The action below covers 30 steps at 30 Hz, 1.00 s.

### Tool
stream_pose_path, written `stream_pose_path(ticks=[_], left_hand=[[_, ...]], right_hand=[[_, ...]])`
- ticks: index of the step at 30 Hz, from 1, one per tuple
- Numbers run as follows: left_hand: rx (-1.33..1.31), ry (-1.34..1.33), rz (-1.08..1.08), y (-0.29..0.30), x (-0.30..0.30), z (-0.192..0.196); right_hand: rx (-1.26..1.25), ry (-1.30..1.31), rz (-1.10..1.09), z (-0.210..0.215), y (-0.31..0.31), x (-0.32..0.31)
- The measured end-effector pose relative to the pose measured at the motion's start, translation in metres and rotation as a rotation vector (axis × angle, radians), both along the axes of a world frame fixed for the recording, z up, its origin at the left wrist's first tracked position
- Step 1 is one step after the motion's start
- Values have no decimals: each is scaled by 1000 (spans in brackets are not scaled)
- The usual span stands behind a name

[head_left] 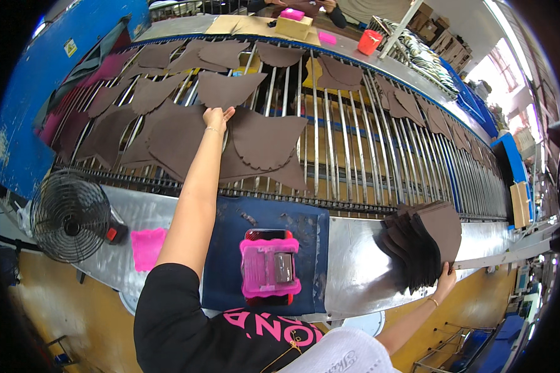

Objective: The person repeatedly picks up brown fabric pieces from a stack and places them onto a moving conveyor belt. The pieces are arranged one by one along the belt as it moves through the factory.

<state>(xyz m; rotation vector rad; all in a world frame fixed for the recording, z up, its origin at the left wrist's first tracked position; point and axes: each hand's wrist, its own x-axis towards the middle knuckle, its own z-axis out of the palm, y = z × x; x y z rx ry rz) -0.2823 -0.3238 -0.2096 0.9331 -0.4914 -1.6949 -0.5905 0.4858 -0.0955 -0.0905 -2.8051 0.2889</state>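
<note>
My left arm reaches far over the roller conveyor point(342, 143). There my left hand point(216, 119) is closed at the lower edge of a dark brown cut piece point(227, 88) with a scalloped outline; its fingertips are partly hidden. A larger scalloped brown piece point(267, 140) lies just right of that wrist, overlapping others. At the right of the metal table, my right hand point(445, 281) grips the near corner of a fanned stack of brown cut pieces point(438, 230), thumb on top and the other fingers mostly hidden beneath.
Between my arms, a pink scalloped-edge holder point(250, 267) sits on a dark blue mat point(224, 236). A black fan point(73, 221) and a pink cloth point(148, 248) are at left. A metal bar point(498, 255) juts in at right. Beyond the conveyor, another person's hands point(323, 5) show near a red cup point(369, 42).
</note>
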Motion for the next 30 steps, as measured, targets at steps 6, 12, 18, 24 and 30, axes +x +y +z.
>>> stream_pose_path(ticks=[6, 12, 18, 24, 30], left_hand=[[110, 197, -135, -24, 13, 3], [124, 131, -455, 31, 35, 78], [-279, -78, -744, 94, 111, 149], [-627, -361, -938, 233, 130, 208], [-674, -503, -1000, 291, 183, 223]], right_hand=[[87, -42, -90, 27, -35, 14], [207, 80, 4, 40, -12, 11], [-139, 128, 157, 137, -89, 84], [-1170, 120, 659, 130, -191, 190], [-1501, -470, 1138, 75, -287, 277]])
